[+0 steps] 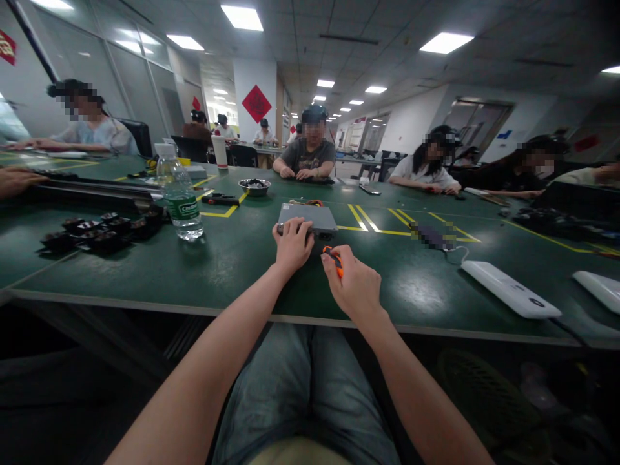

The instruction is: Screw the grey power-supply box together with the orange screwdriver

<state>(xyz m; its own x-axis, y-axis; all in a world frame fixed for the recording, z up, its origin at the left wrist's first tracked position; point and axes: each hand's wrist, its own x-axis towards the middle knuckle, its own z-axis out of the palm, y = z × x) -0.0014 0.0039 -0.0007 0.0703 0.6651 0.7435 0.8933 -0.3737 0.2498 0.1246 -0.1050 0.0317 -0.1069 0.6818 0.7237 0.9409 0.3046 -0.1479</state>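
A flat grey metal power supply unit (317, 219) lies on the green table in front of me, with coloured wires at its far edge and a dark socket on its near side. My left hand (294, 244) grips its near left part, fingers over the top face. Just right of it and nearer to me, my right hand (356, 281) is closed round an orange-and-black screwdriver (338, 263). Only the handle shows; I cannot make out its shaft or whether it touches the unit.
A water bottle (181, 200) stands left, beside black parts (99, 232). Farther back are a metal bowl (254, 186), an orange-and-black tool (220, 199) and a paper cup (219, 152). A white power bank (508, 289) lies right. Co-workers sit around the table (232, 278).
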